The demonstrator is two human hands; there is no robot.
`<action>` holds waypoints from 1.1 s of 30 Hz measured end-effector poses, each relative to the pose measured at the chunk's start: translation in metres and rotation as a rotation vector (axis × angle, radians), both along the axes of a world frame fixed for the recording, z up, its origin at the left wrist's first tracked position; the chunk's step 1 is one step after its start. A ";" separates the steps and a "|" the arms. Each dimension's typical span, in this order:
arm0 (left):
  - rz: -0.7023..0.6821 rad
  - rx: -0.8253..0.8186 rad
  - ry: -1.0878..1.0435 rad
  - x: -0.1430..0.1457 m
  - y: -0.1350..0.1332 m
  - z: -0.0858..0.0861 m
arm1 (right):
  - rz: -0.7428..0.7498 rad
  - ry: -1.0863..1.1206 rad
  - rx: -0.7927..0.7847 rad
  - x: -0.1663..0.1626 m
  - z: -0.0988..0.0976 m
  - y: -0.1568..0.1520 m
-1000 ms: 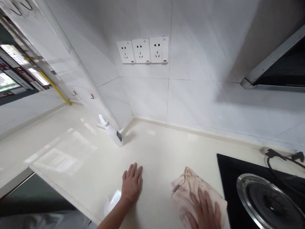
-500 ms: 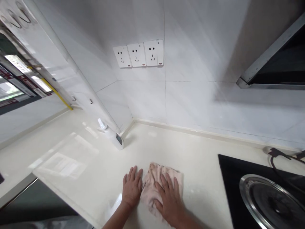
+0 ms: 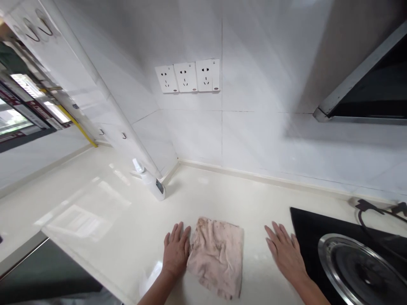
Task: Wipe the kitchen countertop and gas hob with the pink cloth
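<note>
A crumpled, stained pink cloth (image 3: 219, 256) lies on the pale countertop (image 3: 222, 190) between my hands. My left hand (image 3: 176, 250) rests flat at the cloth's left edge, fingers stretched out and holding nothing. Well to the right of the cloth, my right hand (image 3: 284, 252) is spread over the counter, beside the left edge of the black cooktop (image 3: 307, 237). Nothing is in its fingers; whether it touches the counter I cannot tell.
A white spray bottle (image 3: 151, 182) stands near the wall corner. On the cooktop is a round metal burner plate (image 3: 330, 258), with a dark cord (image 3: 365, 207) behind it. Wall sockets (image 3: 187, 77) and a range hood edge (image 3: 322, 113) are above.
My right hand has come off the cloth and moved right, towards the cooktop. The cloth now lies uncovered in about the same place. My left hand has stayed put.
</note>
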State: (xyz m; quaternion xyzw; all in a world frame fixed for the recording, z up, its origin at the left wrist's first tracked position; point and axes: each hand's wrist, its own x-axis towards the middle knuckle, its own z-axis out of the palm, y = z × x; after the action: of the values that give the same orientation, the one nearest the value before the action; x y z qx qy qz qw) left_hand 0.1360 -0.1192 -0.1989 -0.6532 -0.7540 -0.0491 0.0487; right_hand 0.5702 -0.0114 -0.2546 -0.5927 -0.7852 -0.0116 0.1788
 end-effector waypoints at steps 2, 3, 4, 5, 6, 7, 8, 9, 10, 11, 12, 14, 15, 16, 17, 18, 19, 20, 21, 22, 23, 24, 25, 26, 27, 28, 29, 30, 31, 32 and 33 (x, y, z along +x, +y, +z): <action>0.003 -0.002 -0.002 0.000 0.001 -0.001 | -0.035 -0.001 0.043 0.004 -0.003 -0.002; 0.004 -0.001 -0.005 -0.001 0.001 -0.001 | -0.064 0.009 0.061 0.003 -0.004 -0.003; 0.005 0.000 -0.009 -0.001 0.001 0.000 | -0.087 0.018 0.069 0.001 -0.004 -0.003; 0.004 0.003 -0.014 -0.001 0.001 0.000 | -0.103 0.025 0.071 -0.001 -0.004 -0.004; 0.003 0.006 -0.019 -0.001 0.001 0.000 | -0.107 0.028 0.065 -0.003 -0.005 -0.003; 0.002 0.010 -0.022 -0.001 0.001 0.001 | -0.104 0.027 0.054 -0.004 -0.005 -0.003; 0.001 0.013 -0.025 -0.001 0.001 0.001 | -0.101 0.026 0.044 -0.004 -0.005 -0.002; -0.001 0.016 -0.026 -0.001 0.001 0.001 | -0.101 0.025 0.037 -0.004 -0.006 -0.001; -0.002 0.018 -0.027 0.000 0.000 0.001 | -0.102 0.024 0.035 -0.003 -0.006 0.000; -0.002 0.020 -0.027 0.000 0.000 0.001 | -0.101 0.021 0.036 -0.002 -0.006 0.000; -0.003 0.021 -0.027 0.000 0.000 0.001 | -0.099 0.017 0.037 -0.001 -0.006 0.000; -0.002 0.022 -0.028 0.000 0.000 0.001 | -0.100 0.007 0.039 0.000 -0.005 0.000; 0.000 0.019 -0.030 0.000 0.000 0.001 | -0.099 0.002 0.039 0.001 -0.005 0.000; 0.002 0.013 -0.032 0.000 0.000 0.001 | -0.098 -0.002 0.041 0.001 -0.005 0.000; 0.006 0.005 -0.036 0.001 0.001 0.001 | -0.097 -0.005 0.046 0.001 -0.005 0.000; 0.010 -0.005 -0.040 0.001 0.001 0.001 | -0.095 -0.007 0.052 0.001 -0.006 0.000; 0.013 -0.014 -0.044 0.001 0.001 0.001 | -0.093 -0.007 0.059 0.001 -0.006 0.000; 0.014 -0.022 -0.048 0.001 0.001 0.001 | -0.092 -0.006 0.068 0.001 -0.007 0.000; 0.014 -0.026 -0.051 0.001 0.001 0.001 | -0.090 -0.003 0.077 0.001 -0.008 0.000; 0.013 -0.028 -0.054 0.001 0.001 0.000 | -0.088 -0.002 0.084 0.001 -0.009 0.001; 0.013 -0.027 -0.057 0.001 0.001 0.000 | -0.087 -0.001 0.091 0.002 -0.010 0.001; 0.013 -0.023 -0.060 0.001 0.001 -0.001 | -0.087 -0.001 0.097 0.002 -0.011 0.002; 0.012 -0.017 -0.064 0.001 0.000 -0.002 | -0.087 -0.003 0.104 0.002 -0.012 0.002; 0.009 -0.012 -0.071 0.000 0.000 -0.003 | -0.088 -0.006 0.109 0.003 -0.013 0.002; 0.006 -0.004 -0.081 0.000 -0.001 -0.004 | -0.089 -0.010 0.112 0.003 -0.013 0.002; 0.002 0.002 -0.095 -0.002 -0.001 -0.004 | -0.090 -0.014 0.118 0.004 -0.014 0.002; -0.002 0.006 -0.115 -0.003 -0.002 -0.004 | -0.089 -0.017 0.124 0.004 -0.014 0.002; -0.002 0.009 -0.141 -0.005 -0.002 -0.003 | -0.088 -0.021 0.127 0.005 -0.015 0.002; 0.006 0.009 -0.170 -0.006 -0.003 -0.002 | -0.089 -0.026 0.130 0.006 -0.016 0.002; 0.020 0.007 -0.199 -0.006 -0.002 -0.002 | -0.091 -0.029 0.133 0.006 -0.017 0.001; 0.037 0.007 -0.227 -0.006 -0.002 -0.001 | -0.094 -0.031 0.138 0.007 -0.018 0.001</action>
State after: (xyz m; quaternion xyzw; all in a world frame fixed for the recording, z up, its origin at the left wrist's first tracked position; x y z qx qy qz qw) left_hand 0.1305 -0.1209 -0.2000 -0.6294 -0.7663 -0.1244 -0.0338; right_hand 0.5771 -0.0100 -0.2724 -0.6149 -0.7566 -0.0834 0.2062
